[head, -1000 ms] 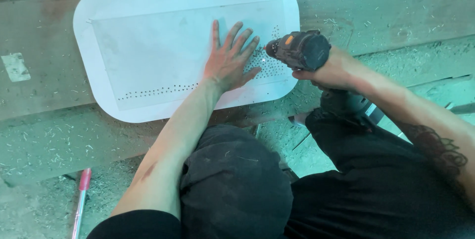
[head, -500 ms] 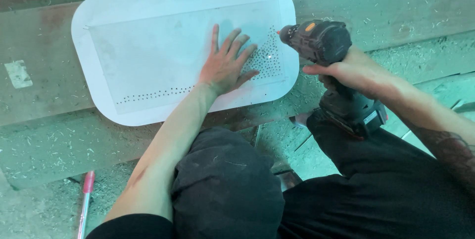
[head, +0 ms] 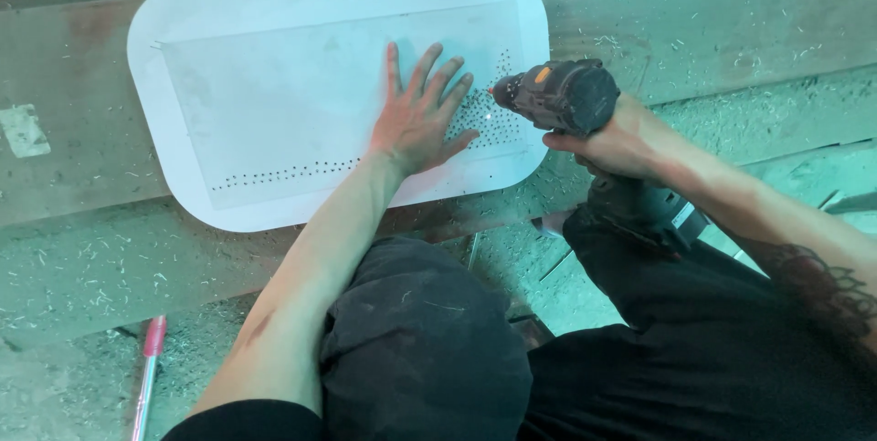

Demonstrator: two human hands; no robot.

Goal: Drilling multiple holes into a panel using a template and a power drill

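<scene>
The white panel [head: 274, 67] lies flat on the wooden beam [head: 731, 30] before my knees, rows of small holes along its lower and right margins. My left hand [head: 416, 117] presses it down, fingers spread; my right hand [head: 621, 144] grips the cordless drill [head: 557, 94], bit at the perforated corner. I'm mid-drilling, I judge; the next hole needs a steady panel and even spacing.

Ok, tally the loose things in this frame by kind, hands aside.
White panel with rounded corners, left hand flat on it: 1
Cordless drill, gripped by right hand: 1
Pink pen on the floor: 1
Total: 3
</scene>
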